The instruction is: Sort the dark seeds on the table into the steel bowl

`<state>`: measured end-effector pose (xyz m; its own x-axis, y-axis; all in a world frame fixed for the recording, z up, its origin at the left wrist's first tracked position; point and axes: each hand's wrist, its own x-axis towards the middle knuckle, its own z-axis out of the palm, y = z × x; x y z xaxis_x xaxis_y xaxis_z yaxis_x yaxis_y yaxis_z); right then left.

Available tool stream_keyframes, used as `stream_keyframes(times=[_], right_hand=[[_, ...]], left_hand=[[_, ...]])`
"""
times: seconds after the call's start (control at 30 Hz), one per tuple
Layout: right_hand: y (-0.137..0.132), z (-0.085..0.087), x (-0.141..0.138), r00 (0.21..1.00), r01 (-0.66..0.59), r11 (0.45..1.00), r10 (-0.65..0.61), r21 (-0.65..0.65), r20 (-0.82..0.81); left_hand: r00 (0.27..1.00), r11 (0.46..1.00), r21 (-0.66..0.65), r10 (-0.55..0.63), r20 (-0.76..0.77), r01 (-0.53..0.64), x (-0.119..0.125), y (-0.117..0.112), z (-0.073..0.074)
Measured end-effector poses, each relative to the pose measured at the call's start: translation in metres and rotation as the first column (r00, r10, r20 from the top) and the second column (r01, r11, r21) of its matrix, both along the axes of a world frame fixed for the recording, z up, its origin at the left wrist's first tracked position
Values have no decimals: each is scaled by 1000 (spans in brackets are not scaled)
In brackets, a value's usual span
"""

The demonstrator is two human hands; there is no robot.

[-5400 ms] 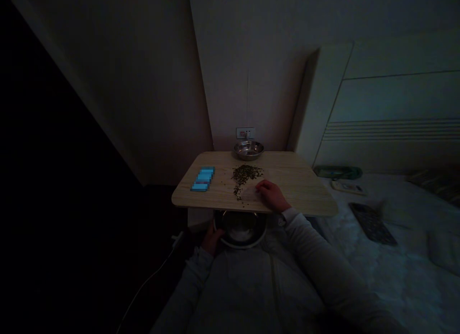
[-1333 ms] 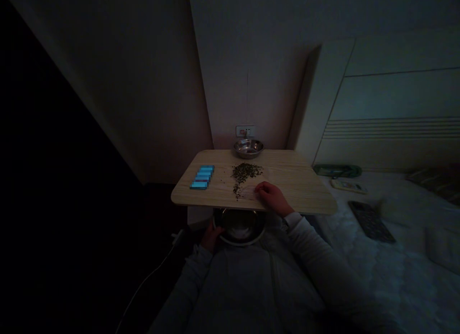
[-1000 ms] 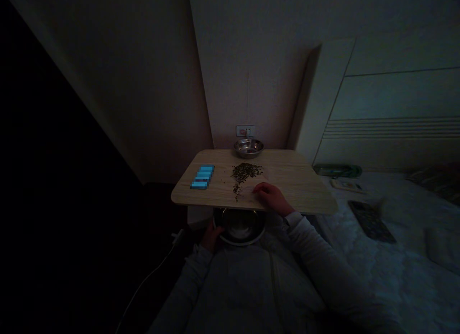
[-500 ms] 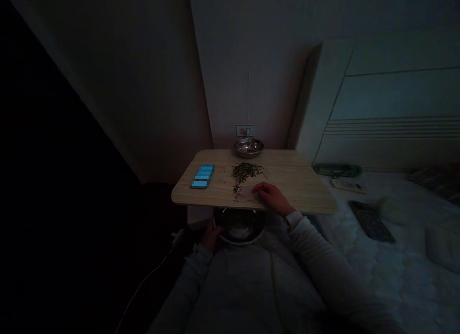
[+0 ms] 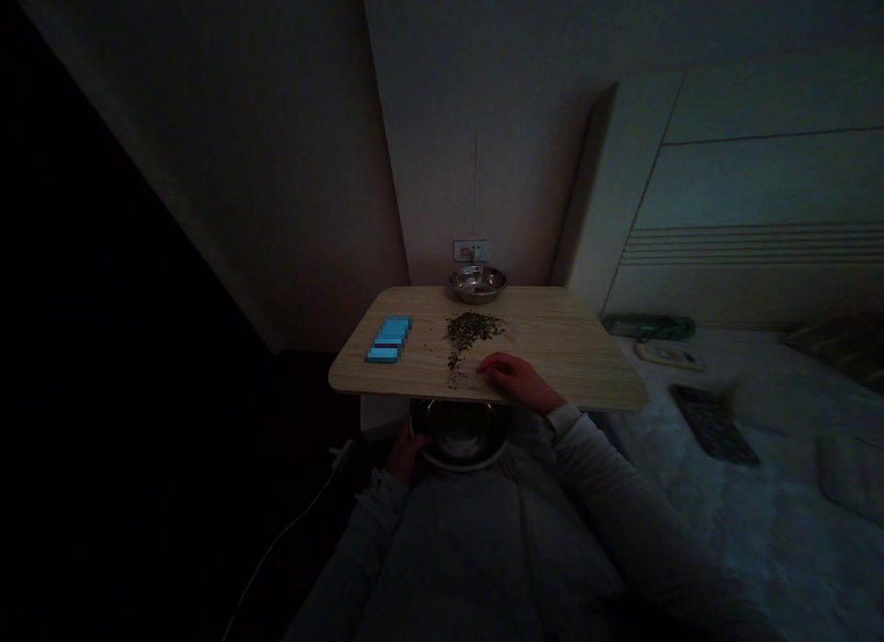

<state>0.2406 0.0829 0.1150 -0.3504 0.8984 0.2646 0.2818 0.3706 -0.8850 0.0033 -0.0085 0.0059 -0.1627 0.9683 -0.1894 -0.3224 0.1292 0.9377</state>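
Pale rectangular wooden desk (image 5: pixel 587 370): beige, streaked with fine grain
Small dark granules (image 5: pixel 473 329), mid-desk: green-brown, speckled
Silver round metal bowl (image 5: pixel 476 297), far edge: shiny, mirror-like
Dark round basin (image 5: pixel 461 441), below near edge: pale rim
Blue-screened rectangular phone (image 5: pixel 389 339), left edge: bright cyan, darker bands
Cream panelled headboard (image 5: pixel 760 186): greenish cast, thin parallel lines
White quilted bedsheet (image 5: pixel 766 513): puckered pattern

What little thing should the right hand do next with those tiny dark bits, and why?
Maybe nudge the nearest bits over the near edge of the table: the right hand is right beside them, and the left hand holds a bowl partly under that edge.
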Motion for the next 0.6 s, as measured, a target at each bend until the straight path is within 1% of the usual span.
stream_keyframes(times=[0.1, 0.23, 0.4, 0.53, 0.6], right_hand=[[-1, 2, 0, 999, -28, 1000, 28, -14, -17], [-1, 3, 0, 998, -60, 998, 59, -36, -33], [-2, 4, 0, 997, -64, 996, 61, -67, -44], [-3, 7, 1, 997, -82, 991, 81, -105, -20], [-3, 8, 1, 997, -76, 992, 74, -104, -17]], left_hand=[[999, 999, -31, -45, 8, 45, -3, -2, 8], [1000, 998, -60, -29, 7, 29, -2, -4, 18], [997, 994, -106, 47, 56, -40, 5, -3, 16], [999, 993, -115, 3, 54, 3, 4, -3, 15], [999, 996, -91, 6, 52, -1, 4, -3, 16]])
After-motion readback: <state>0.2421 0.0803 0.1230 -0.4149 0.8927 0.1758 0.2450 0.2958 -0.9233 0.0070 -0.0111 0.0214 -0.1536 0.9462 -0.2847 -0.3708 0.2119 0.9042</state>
